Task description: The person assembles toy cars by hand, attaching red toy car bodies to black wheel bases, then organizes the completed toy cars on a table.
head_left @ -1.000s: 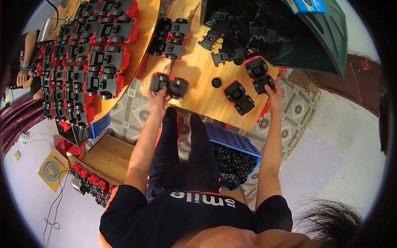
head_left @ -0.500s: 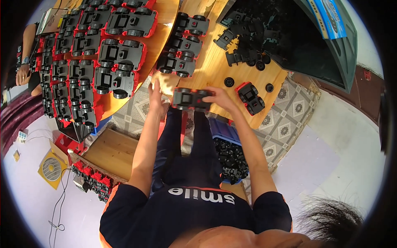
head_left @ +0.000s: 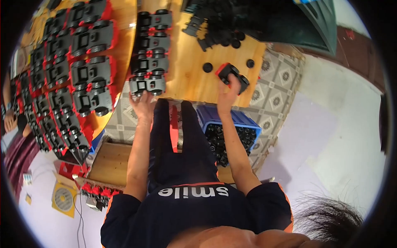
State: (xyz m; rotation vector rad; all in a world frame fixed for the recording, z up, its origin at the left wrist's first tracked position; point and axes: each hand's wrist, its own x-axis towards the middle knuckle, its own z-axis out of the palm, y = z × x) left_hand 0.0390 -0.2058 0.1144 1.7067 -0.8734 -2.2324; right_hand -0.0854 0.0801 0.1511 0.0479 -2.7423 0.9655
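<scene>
My left hand (head_left: pixel 142 106) touches the near edge of an upside-down toy car (head_left: pixel 148 84), its fingers apart. That car has a grey underside and black wheels, and lies at the near end of a row of similar cars (head_left: pixel 153 41) with red bodies. On the right of the wooden table, my right hand (head_left: pixel 230 93) grips another red and black toy car (head_left: pixel 225 72), its fingers closed over the top. A loose black wheel (head_left: pixel 207 67) lies left of this car, and a second wheel (head_left: pixel 250 63) lies to its right.
Many upturned cars (head_left: pixel 93 72) cover the table at left. Black plastic parts (head_left: pixel 204 27) spill from a dark bin (head_left: pixel 306 25) at the back. A blue crate (head_left: pixel 252 124) of black pieces stands below the table's near edge. At far left another person's hand (head_left: pixel 10 122) shows.
The car that was between my hands now lies at the row's near end, under my left hand. My right hand has moved right and taken hold of the other car.
</scene>
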